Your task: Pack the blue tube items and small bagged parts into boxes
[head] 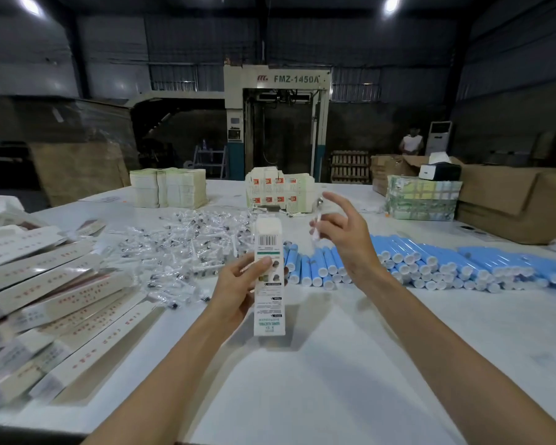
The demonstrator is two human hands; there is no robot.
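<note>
Clasped at mid-length by the left hand (235, 289), a box (268, 242), judged light and crushable, is held upright. A flimsy bagged part (316, 228) is pinched beside its top by the right hand (350, 244).

My left hand (238, 290): raised, thumb and fingers curled round the box (268, 239) | my right hand (350, 239): higher, forefinger straight, pinching a bagged part (316, 225)

On the white surface (302, 380), long flat cardboard boxes (45, 300) lie left, small clear bagged parts (187, 242) in the middle, blue plastic tubes (430, 261) right, stacked flat cartons (167, 187) behind them.
</note>
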